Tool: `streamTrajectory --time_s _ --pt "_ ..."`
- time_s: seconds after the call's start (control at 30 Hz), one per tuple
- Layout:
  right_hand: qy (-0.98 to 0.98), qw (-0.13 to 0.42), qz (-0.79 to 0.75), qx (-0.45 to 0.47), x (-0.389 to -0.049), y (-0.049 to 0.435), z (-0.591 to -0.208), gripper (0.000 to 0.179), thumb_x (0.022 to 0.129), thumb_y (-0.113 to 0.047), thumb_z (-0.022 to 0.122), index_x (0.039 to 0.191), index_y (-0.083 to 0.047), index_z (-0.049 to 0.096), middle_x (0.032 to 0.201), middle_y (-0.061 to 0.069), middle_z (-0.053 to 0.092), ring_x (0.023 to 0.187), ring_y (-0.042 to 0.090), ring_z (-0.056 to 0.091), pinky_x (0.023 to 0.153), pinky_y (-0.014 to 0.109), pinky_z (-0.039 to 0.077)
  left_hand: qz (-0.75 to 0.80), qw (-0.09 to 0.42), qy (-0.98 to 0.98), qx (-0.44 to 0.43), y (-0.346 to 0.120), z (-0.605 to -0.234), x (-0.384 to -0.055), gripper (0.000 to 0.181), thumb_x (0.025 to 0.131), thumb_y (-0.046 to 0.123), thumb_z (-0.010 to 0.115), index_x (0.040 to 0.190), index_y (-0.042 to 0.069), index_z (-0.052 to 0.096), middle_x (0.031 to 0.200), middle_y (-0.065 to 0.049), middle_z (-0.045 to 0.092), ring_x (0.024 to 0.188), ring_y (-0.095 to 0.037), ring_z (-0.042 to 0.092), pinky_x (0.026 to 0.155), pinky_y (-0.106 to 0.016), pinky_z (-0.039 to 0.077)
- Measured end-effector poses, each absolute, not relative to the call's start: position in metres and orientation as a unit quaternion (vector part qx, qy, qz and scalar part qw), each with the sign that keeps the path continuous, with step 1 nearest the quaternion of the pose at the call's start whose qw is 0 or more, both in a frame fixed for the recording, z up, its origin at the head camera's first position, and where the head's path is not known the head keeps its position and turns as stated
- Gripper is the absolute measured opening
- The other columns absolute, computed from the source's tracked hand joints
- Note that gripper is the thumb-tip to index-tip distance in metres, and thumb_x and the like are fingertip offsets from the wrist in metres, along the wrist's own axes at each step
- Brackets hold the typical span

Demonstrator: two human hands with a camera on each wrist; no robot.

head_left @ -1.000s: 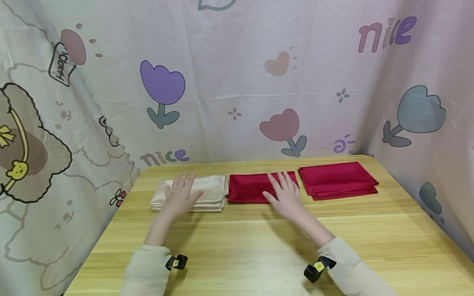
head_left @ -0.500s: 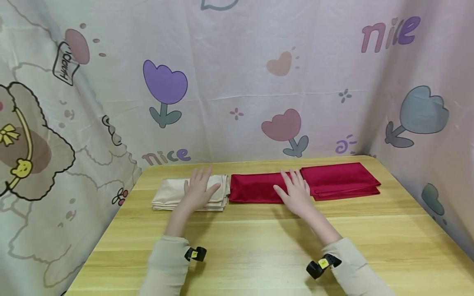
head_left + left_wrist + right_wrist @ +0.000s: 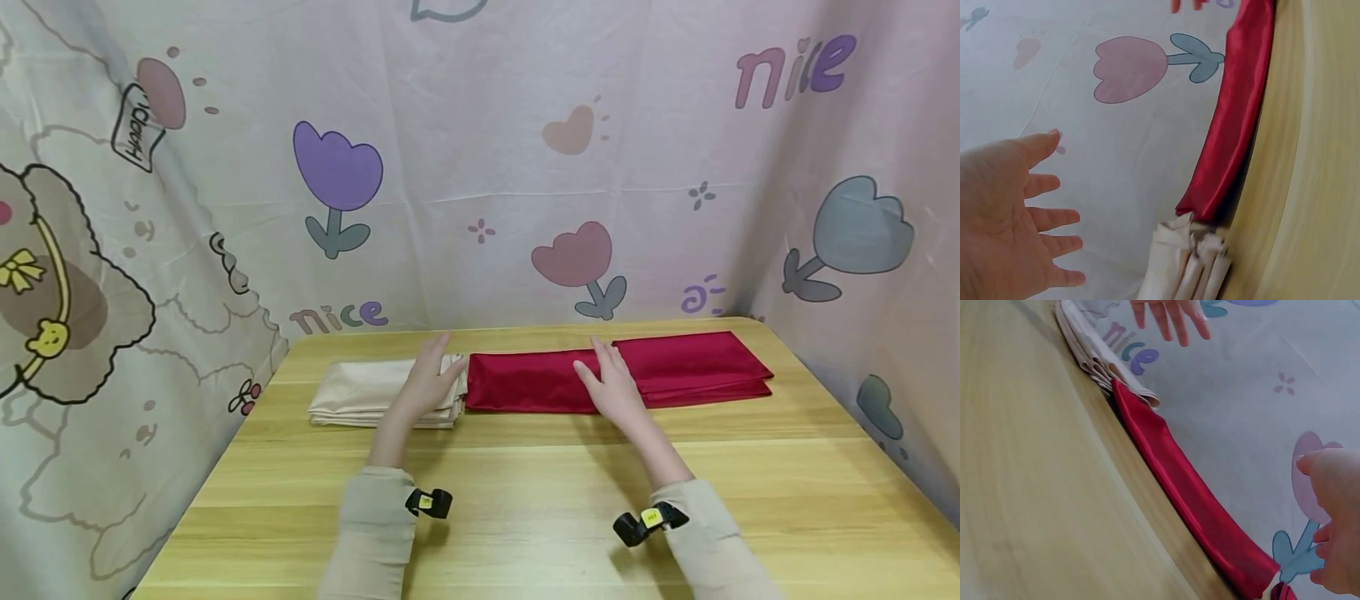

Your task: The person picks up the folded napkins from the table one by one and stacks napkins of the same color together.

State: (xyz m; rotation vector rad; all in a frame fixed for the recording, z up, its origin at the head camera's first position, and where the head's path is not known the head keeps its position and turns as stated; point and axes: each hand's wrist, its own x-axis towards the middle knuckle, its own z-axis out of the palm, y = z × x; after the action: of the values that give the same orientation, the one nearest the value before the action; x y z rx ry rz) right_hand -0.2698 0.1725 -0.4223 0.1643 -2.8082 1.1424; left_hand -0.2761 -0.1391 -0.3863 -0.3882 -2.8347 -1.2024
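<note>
My left hand [image 3: 429,385] hovers over the right end of a folded cream cloth [image 3: 356,387], its fingers extended and nothing in them. In the left wrist view that hand [image 3: 1010,225] shows its palm with the fingers spread, apart from the fabric. Between both hands lies a folded red cloth [image 3: 528,382], shiny and neatly flat. My right hand [image 3: 618,392] is raised above the place where this cloth meets a second folded red cloth [image 3: 693,362]. The right wrist view has the right hand [image 3: 1335,512] at its edge, thumb out, holding nothing.
The three cloths form a row along the back of a wooden table [image 3: 517,492]. Behind and at both sides hangs a printed curtain [image 3: 465,275] with tulips and lettering. A small black camera sits on each wrist, such as the left wrist camera [image 3: 429,502].
My left hand has moved right, from the middle of the cream cloth to its right end, and turned more edge-on. My right hand has drifted slightly right. The cloths stay put.
</note>
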Motion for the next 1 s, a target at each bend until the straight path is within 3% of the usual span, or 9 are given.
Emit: streamTrajectory --time_s 0.17,0.33,0.5,0.63,0.8,1.0 --pt "-0.904 0.043 0.423 0.040 -0.277 0.178 -0.430 0.068 0.103 -0.041 0.041 0.156 -0.007 0.014 0.162 0.024 0.011 0.150 0.042 0.009 0.118 0.063 0.014 -0.448 0.001 -0.887 -0.109 -0.133 -0.395 -0.282 0.066 0.102 0.043 0.045 0.157 0.016 0.018 0.162 -0.009 0.023 0.150 -0.033 0.020 0.121 -0.052 0.018" --pt "-0.882 0.043 0.468 0.017 -0.281 0.183 -0.436 0.069 0.103 -0.044 0.039 0.156 -0.007 0.014 0.161 0.022 0.016 0.147 0.042 0.021 0.119 0.058 0.019 -0.509 -0.017 -0.857 -0.080 -0.130 -0.401 -0.284 0.064 0.101 0.046 0.044 0.156 0.020 0.023 0.157 -0.016 0.034 0.146 -0.035 0.031 0.118 -0.051 0.027" --pt "-0.864 0.034 0.502 -0.008 -0.281 0.190 -0.441 0.072 0.102 -0.052 0.036 0.157 -0.013 0.012 0.163 0.018 0.017 0.144 0.041 0.030 0.118 0.055 0.024 -0.587 -0.025 -0.806 -0.068 -0.125 -0.405 -0.286 0.061 0.103 0.046 0.040 0.155 0.018 0.026 0.156 -0.017 0.034 0.144 -0.034 0.034 0.118 -0.047 0.029" --pt "-0.833 0.027 0.552 -0.020 -0.281 0.194 -0.445 0.070 0.103 -0.049 0.035 0.157 -0.013 0.012 0.162 0.018 0.018 0.150 0.036 0.020 0.120 0.052 0.021 -0.673 -0.038 -0.736 -0.062 -0.121 -0.412 -0.288 0.062 0.103 0.050 0.034 0.155 0.016 0.025 0.157 -0.016 0.033 0.145 -0.036 0.032 0.119 -0.047 0.027" --pt "-0.791 0.018 0.610 -0.042 -0.284 0.195 -0.449 0.065 0.105 -0.041 0.035 0.157 -0.009 0.013 0.161 0.020 0.019 0.149 0.036 0.020 0.120 0.051 0.022 -0.764 -0.060 -0.641 -0.047 -0.115 -0.419 -0.292 0.071 0.101 0.059 0.027 0.155 0.014 0.022 0.159 -0.017 0.027 0.149 -0.037 0.021 0.122 -0.048 0.017" --pt "-0.735 -0.005 0.676 -0.050 -0.285 0.196 -0.451 0.066 0.105 -0.044 0.032 0.158 -0.012 0.009 0.164 0.015 0.013 0.151 0.034 0.015 0.123 0.048 0.017 -0.776 -0.063 -0.627 -0.030 -0.110 -0.429 -0.295 0.070 0.101 0.059 0.021 0.156 0.015 0.020 0.161 -0.012 0.024 0.151 -0.033 0.015 0.123 -0.049 0.011"
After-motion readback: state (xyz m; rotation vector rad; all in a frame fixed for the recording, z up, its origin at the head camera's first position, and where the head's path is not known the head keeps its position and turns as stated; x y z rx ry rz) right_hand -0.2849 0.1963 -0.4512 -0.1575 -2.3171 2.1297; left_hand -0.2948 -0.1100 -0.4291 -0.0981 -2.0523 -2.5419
